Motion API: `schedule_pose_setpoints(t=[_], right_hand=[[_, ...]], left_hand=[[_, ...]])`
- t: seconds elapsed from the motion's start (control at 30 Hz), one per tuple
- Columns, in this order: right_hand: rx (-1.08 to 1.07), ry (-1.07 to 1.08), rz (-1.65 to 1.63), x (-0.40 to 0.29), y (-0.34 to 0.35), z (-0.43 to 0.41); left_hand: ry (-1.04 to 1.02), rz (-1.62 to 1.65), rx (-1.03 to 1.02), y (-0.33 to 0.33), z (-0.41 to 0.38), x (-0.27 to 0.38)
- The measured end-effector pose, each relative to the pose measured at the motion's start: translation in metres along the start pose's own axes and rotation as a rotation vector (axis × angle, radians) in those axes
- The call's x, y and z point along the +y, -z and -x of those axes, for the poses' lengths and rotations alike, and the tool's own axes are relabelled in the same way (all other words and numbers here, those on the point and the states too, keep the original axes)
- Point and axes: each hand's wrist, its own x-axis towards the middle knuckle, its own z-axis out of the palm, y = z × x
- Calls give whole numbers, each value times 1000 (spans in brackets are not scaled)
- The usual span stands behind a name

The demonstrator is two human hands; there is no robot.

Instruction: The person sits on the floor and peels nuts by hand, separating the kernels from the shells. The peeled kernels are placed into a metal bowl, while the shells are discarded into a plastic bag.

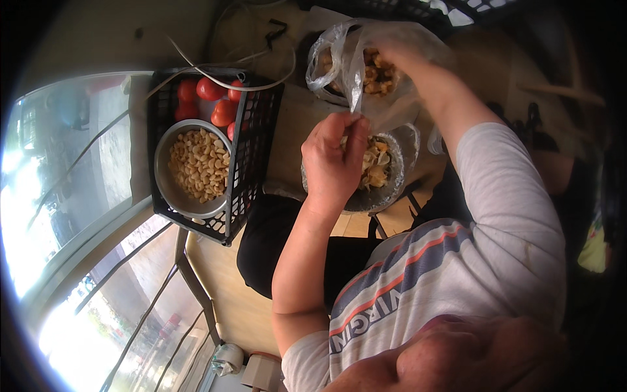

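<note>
My left hand pinches the edge of a clear plastic bag between thumb and fingertips. Through the mouth of the bag show brownish pieces that look like unpeeled garlic cloves. My right hand reaches into the bag, its fingers hidden by the plastic, so what it holds cannot be told. Below my left hand stands a plastic-lined bowl holding papery peelings. Off to the left, a metal bowl is heaped with pale peeled cloves.
A black plastic crate carries the metal bowl and several tomatoes. A white cable loops over its far corner. Windows line the left side. At the top edge is another black crate.
</note>
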Motion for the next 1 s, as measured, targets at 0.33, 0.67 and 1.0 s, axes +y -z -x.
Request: schedule_pose_setpoints(t=[0.33, 0.67, 1.0], right_hand=[[-570, 26, 811, 26, 6, -17], [-789, -390, -142, -92, 90, -6], [-719, -34, -633, -257, 197, 86]], left_hand=[[-18, -66, -32, 6, -3, 9], [74, -116, -19, 23, 7, 15], [-57, -174, 138, 57, 32, 34]])
